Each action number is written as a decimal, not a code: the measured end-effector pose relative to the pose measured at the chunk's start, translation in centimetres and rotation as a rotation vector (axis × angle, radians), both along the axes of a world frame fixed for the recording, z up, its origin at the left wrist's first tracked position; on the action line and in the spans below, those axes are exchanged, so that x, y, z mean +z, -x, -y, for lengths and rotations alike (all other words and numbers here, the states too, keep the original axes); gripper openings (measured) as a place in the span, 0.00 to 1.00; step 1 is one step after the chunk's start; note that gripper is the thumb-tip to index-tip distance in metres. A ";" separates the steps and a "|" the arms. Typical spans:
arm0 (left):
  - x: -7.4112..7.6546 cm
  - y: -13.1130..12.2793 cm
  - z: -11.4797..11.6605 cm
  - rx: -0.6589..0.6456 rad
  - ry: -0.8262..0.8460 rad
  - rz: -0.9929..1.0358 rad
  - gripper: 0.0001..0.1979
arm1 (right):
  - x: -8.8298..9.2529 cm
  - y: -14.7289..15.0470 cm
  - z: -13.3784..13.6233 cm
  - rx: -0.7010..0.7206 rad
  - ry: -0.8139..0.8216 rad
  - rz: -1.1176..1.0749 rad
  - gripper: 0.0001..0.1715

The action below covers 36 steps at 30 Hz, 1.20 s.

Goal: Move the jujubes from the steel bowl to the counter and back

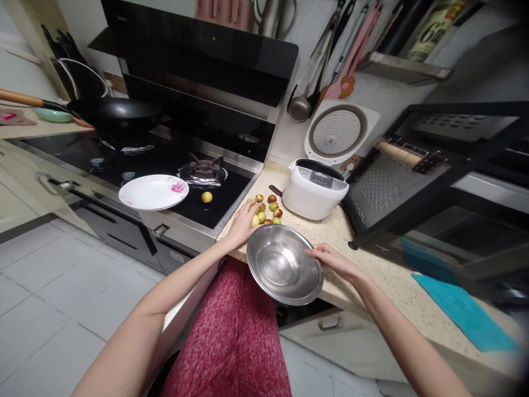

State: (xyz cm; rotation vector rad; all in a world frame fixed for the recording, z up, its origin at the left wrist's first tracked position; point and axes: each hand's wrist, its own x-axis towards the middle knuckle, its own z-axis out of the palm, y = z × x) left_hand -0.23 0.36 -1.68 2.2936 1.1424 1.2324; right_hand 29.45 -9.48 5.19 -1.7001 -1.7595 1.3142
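A metal bowl (285, 264) is tilted at the counter's front edge, its inside facing me with nothing in it. Its right rim is pinched by my right hand (330, 258), thumb on top. Several green and reddish-brown jujubes (273, 206) lie in a loose cluster on the counter just beyond the bowl. My left hand (243, 225) rests against the left side of that cluster, fingers extended and curved along the fruit; its fingertips are partly hidden among the jujubes. A single yellowish fruit (206, 197) lies apart on the black cooktop.
A white rice cooker (316, 190) stands lid-up behind the jujubes, with an oven (446, 198) to its right. On the cooktop (165, 160) are a floral white plate (151, 193) and a black wok (118, 113). A teal cloth (463, 311) lies at the right.
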 end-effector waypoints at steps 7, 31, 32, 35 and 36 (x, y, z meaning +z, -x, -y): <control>0.3 0.0 0.0 -0.054 -0.013 0.021 0.32 | 2.0 0.4 -6.1 0.117 -0.765 0.374 0.24; 2.7 2.4 12.4 -0.725 0.263 -0.280 0.23 | -5.7 6.1 -10.0 0.448 -1.110 0.440 0.17; 2.0 2.6 13.8 -0.830 0.296 -0.392 0.27 | -5.7 6.1 -10.0 0.451 -1.105 0.435 0.17; -0.9 2.7 15.9 -0.852 0.290 -0.586 0.33 | -5.6 6.2 -9.9 0.445 -1.088 0.424 0.17; -2.0 2.5 15.9 -0.826 0.295 -0.617 0.35 | -5.6 6.2 -9.9 0.438 -1.084 0.420 0.17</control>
